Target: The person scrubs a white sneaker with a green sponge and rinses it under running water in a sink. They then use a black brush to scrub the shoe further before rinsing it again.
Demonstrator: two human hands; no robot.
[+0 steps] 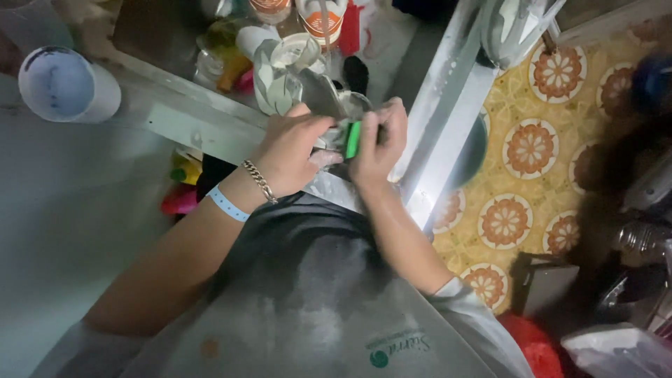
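The left hand point(290, 150) is gripping a grey metal piece point(323, 94) over the table point(63, 210) edge, while the right hand point(378, 143) is pinching a green sponge point(353, 138) against it. Both grips are looking wet, so the piece may be slipping toward the crowded bottles point(224, 49), or its edge may be nicking a finger.

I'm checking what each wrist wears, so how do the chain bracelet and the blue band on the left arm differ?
The chain bracelet is metal, made of links, and sits nearer the left hand. The blue wristband is a flat, smooth, pale blue strip, wider than the chain, and sits further up the forearm. Both circle the same left wrist; the right hand shows neither.
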